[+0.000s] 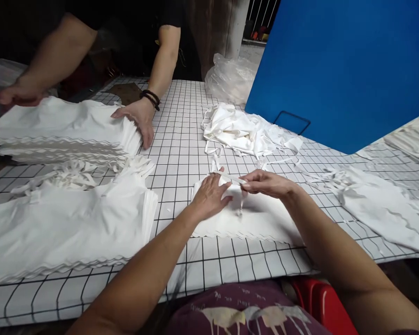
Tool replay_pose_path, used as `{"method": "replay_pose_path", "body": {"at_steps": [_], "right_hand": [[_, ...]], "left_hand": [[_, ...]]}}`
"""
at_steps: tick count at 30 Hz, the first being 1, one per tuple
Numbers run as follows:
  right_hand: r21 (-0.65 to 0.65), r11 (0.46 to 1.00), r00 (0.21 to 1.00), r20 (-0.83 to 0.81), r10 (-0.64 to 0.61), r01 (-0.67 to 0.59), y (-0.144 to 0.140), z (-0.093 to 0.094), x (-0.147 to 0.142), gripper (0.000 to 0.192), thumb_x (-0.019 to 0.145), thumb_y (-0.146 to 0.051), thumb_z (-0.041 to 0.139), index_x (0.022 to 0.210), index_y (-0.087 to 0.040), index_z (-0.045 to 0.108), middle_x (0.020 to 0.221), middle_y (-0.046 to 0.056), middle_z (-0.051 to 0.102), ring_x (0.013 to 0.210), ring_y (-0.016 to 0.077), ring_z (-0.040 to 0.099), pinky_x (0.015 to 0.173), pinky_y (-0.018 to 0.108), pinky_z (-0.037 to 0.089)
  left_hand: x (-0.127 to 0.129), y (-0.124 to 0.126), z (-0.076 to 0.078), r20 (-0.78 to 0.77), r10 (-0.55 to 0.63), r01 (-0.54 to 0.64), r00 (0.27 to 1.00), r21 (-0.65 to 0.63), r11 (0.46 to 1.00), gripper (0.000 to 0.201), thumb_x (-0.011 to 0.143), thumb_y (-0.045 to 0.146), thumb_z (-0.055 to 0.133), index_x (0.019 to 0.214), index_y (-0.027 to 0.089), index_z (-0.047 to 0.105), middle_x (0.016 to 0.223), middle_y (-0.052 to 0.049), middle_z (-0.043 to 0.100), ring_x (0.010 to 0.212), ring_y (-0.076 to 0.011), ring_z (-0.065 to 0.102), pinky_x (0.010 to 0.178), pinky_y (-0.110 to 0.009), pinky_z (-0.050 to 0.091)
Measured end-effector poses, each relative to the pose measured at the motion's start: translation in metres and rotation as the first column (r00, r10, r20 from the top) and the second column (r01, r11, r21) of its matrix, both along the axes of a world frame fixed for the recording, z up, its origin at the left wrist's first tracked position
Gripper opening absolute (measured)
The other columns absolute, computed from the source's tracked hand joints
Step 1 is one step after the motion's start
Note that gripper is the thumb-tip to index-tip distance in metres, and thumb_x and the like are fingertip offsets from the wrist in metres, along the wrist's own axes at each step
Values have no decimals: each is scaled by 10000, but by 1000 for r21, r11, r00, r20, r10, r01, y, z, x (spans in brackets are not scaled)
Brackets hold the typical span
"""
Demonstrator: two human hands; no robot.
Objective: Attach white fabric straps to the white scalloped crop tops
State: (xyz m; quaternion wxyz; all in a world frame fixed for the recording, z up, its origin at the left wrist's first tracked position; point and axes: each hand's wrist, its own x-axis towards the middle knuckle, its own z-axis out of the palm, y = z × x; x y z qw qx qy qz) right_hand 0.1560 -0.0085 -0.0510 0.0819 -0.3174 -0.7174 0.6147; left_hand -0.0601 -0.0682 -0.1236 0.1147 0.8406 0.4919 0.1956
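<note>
We find the small stack of white cloth pieces (244,221) lying near the front edge of the table (181,153), about midway along it. Our left hand (209,197) rests flat on the stack's left end, fingers spread, pressing it down. Our right hand (265,183) pinches one end of a narrow white strip (230,177) stretched between the two hands; the left thumb appears to touch its other end.

We judge the cloth light, limp and thin, with a scalloped front edge; layers would slide on one another unless pinned. The strip is best taken at its ends between thumb and forefinger.

Open gridded surface lies left of the stack, up to the large pile (66,223) at the front left. A heap of loose strips (244,132) sits just behind; more cloth (384,207) lies toward the right edge. A blue board (345,65) stands at the far right. Across the table, another person's hands (138,118) steady a further stack (63,128).
</note>
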Motion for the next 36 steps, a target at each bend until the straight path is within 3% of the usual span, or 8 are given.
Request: {"method": "replay_pose_path", "body": {"at_steps": [4,9,13,17,23,30,33,36], "right_hand": [[76,982,985,24,170,-171,-15,23,47,472,796,-650,671,744,-191,765,794,80,613,770,184,571,746,352,448],[135,962,970,96,225,-237,-23,30,73,610,739,-791,606,689,-206,770,755,104,597,750,206,597,716,388,472],[185,983,998,-62,3,8,-11,19,53,565,743,-740,656,741,-183,751,707,44,511,665,145,459,652,356,404],[34,954,932,-223,-285,299,10,1,10,431,826,-558,697,890,-132,716,633,-24,440,580,89,311,557,284,249],[-20,923,886,-273,-375,384,27,-28,-32,444,832,-541,703,683,-137,598,610,-36,460,567,71,334,550,263,237],[-75,925,892,-248,-379,373,23,-43,-37,427,844,-566,675,822,-139,682,568,-50,424,539,78,335,538,254,230],[49,916,909,-158,-387,399,27,-46,-32,466,874,-604,609,787,-147,646,581,-42,423,540,90,330,529,259,242],[471,734,866,-160,-474,489,29,-46,-27,400,889,-563,610,859,-166,648,760,25,553,663,139,459,609,289,369]], "left_hand": [[0,0,-3,4,-9,9,1000,15,1000,417,1004,405,472,1365,207,532,1640,-100,197,1453,-337,280,1199,-514,245],[0,3,-9,-8,10,-10,1000,15,1000,424,999,416,461,1368,220,529,1638,-86,211,1463,-355,260,1192,-538,254],[1,5,-4,0,38,-38,999,-17,999,449,969,404,512,1379,221,523,1574,-112,340,1470,-334,279,1182,-526,300],[3,5,9,158,126,-121,979,-44,992,301,963,297,516,1224,191,623,1383,-115,552,1352,-268,458,1121,-443,424],[9,6,15,654,202,-78,729,-213,974,243,828,238,701,1066,201,664,1105,-68,681,1004,-212,657,943,-414,553],[9,9,15,740,385,-81,551,-412,908,106,828,265,680,823,164,714,856,-50,729,812,-184,680,808,-336,567],[7,11,16,702,442,-87,559,-481,873,126,821,275,677,795,159,720,783,-39,728,722,-167,657,709,-299,544],[5,12,14,668,466,-130,580,-489,862,140,820,281,672,799,151,720,771,-47,723,687,-156,637,662,-282,516]]}}
